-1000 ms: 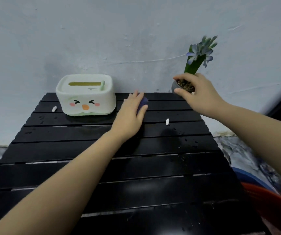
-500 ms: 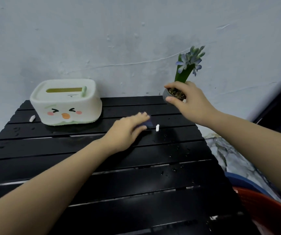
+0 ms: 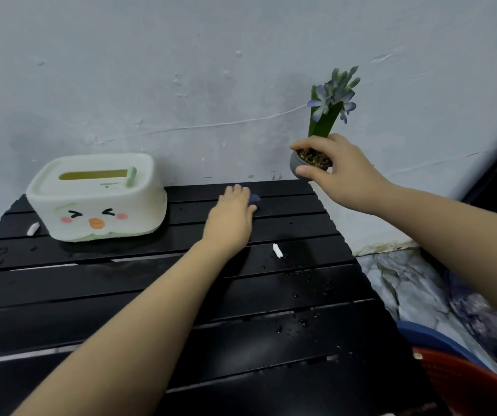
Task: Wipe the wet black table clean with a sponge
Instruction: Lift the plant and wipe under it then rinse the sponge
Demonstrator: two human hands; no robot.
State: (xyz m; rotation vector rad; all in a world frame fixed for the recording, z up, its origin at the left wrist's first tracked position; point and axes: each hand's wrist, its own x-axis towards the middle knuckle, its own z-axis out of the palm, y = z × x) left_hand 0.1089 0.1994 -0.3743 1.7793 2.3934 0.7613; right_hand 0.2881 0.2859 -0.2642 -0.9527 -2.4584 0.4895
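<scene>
— How far along was it?
— From my feed, partway, I judged. Near me the table showed droplets toward 4 o'clock, and a white scrap lay at mid-depth, unwiped.
— And the hands?
— My left hand lay palm-down at 12 o'clock, fingers curled over the sponge, pressing it to the far slats. At 1 o'clock my right hand gripped the pot, held clear above the far corner.
</scene>
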